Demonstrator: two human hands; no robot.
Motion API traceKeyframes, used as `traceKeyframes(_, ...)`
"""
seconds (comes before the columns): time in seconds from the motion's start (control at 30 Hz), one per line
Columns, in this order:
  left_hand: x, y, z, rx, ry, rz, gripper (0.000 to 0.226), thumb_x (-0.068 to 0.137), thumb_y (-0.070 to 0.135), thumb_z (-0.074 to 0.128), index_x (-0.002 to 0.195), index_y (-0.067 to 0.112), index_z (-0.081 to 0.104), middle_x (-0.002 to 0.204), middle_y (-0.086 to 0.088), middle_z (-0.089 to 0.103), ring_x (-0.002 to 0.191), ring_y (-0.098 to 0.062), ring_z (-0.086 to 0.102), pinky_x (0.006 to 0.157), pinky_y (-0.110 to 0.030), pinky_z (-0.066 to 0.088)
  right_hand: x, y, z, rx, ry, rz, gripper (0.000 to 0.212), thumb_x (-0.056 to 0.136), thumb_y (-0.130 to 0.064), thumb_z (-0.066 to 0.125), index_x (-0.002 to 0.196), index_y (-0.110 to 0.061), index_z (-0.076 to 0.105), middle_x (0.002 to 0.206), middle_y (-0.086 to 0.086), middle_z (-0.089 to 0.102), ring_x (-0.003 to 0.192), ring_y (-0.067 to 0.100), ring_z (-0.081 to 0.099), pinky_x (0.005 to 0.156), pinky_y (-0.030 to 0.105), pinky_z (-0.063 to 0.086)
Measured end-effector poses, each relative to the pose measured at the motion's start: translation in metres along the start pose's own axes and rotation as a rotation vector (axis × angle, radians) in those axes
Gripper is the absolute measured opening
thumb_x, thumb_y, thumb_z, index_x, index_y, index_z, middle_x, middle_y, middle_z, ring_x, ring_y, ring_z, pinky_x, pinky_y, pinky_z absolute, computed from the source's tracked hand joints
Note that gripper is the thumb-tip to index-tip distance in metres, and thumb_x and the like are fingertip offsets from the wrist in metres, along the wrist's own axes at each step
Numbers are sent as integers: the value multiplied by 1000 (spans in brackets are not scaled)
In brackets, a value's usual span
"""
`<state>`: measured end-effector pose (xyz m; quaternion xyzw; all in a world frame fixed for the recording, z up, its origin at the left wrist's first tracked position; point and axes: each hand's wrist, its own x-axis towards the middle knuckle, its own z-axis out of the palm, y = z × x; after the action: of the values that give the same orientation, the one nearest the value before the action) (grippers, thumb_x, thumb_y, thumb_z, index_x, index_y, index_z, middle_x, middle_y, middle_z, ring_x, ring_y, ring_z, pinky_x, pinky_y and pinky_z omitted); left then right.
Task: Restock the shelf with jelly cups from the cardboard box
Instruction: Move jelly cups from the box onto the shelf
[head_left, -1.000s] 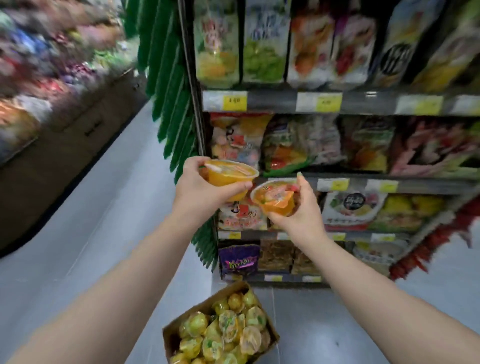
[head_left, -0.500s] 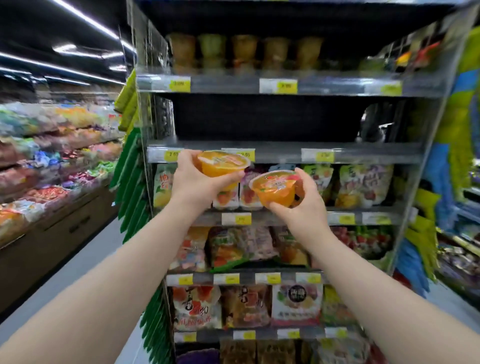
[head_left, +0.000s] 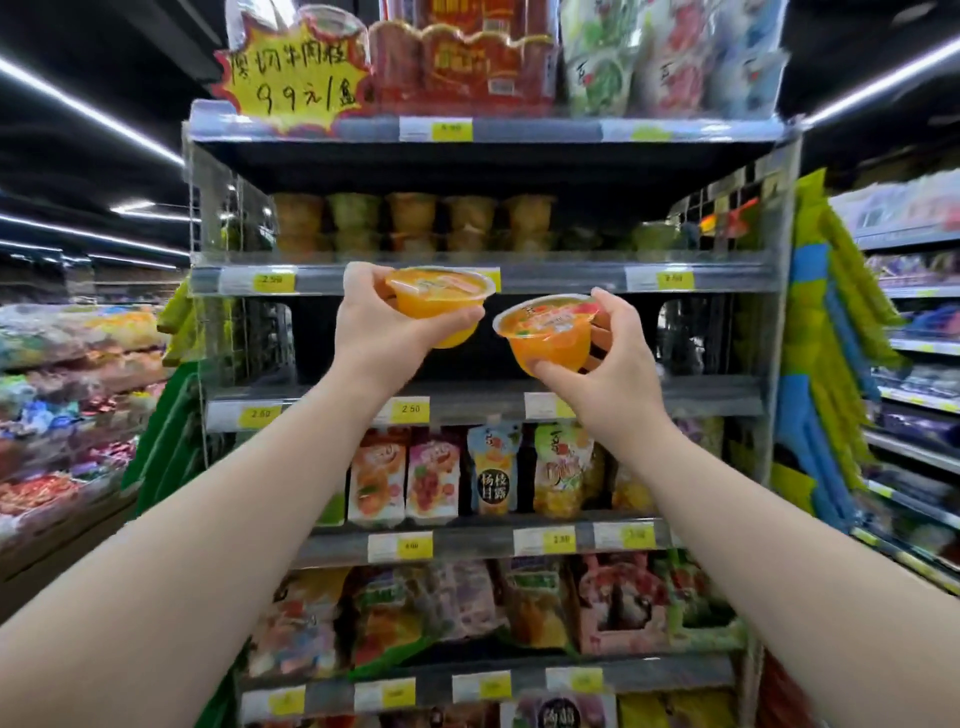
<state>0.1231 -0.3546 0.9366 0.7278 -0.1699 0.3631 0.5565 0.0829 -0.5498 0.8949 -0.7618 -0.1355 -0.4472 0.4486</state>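
Both have risen level with the bare shelf (head_left: 717, 397): left grip (head_left: 374, 332) wraps one cup (head_left: 441, 304), right grip (head_left: 618, 374) pinches a second cup (head_left: 550, 335) by rim and base. Placing looks next.

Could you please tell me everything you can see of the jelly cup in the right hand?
The jelly cup is a clear plastic bowl-shaped tub of orange jelly, sealed with a printed film lid. It tilts, lid toward the camera. The right hand pinches it, thumb under the base, fingers at the rim, before a dark shelf.
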Motion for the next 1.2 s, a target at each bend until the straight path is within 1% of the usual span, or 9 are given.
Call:
traceKeyframes(0.13,33,-3,23,-45,-4,84,78,56,43,90,112,23,40,103,13,49,96,-4,52,70,-11,42,39,18,1,-20,90,-24,87,73,-22,81,143,-18,30,122,-7,40,109,6,45,87,17,44)
traceKeyframes(0.27,69,-5,48,-76,-18,144,79,57,42,90,114,25,38,110,9,49,98,-4,51,69,-10,42,83,37,-2,-22,144,-41,85,72,-20,82,140,-18,31,114,-11,40,96,-3,48,68,-2,39)
traceKeyframes(0.4,100,-8,80,-79,-37,191,81,59,41,89,118,24,37,110,11,46,100,-4,48,65,-7,40,125,59,-8,-69,210,-76,86,71,-21,82,140,-18,31,121,-6,38,106,9,44,66,-7,34)
traceKeyframes(0.5,120,-7,101,-99,-32,189,83,60,40,88,123,21,38,109,11,44,101,-7,48,67,-7,38,154,69,-15,-91,225,-85,83,72,-21,82,138,-14,32,117,-7,37,102,8,43,64,-6,33)
traceKeyframes(0.6,144,-3,123,-106,-12,204,86,60,41,88,126,19,38,111,9,45,104,-8,48,66,-8,39,186,80,-26,-111,230,-88,81,72,-25,82,136,-12,34,113,-6,40,98,10,44,61,-3,35)
traceKeyframes(0.7,166,4,143,-83,-27,204,88,59,45,87,127,19,38,116,5,47,106,-11,49,69,-11,41,220,90,-37,-194,210,-100,80,72,-34,81,133,-12,35,111,-4,41,97,12,43,61,7,34)
traceKeyframes(0.87,193,10,167,11,-73,128,88,59,49,86,127,20,39,116,3,48,106,-14,49,71,-17,41,267,102,-43,-378,104,-20,77,72,-46,78,128,-13,36,108,-1,43,95,17,43,77,28,35)
traceKeyframes(1.03,212,12,181,89,-120,50,78,57,51,86,113,24,40,112,2,49,100,-15,49,68,-20,39,293,119,-43,-592,-24,30,64,70,-59,73,105,-19,36,94,0,53,83,23,51,67,31,39)
traceKeyframes(1.2,215,7,188,114,-110,39,88,58,52,84,127,20,41,113,2,46,102,-16,47,65,-18,38,304,127,-39,-725,-147,54,70,70,-67,68,111,-18,40,96,0,56,86,25,54,67,32,43)
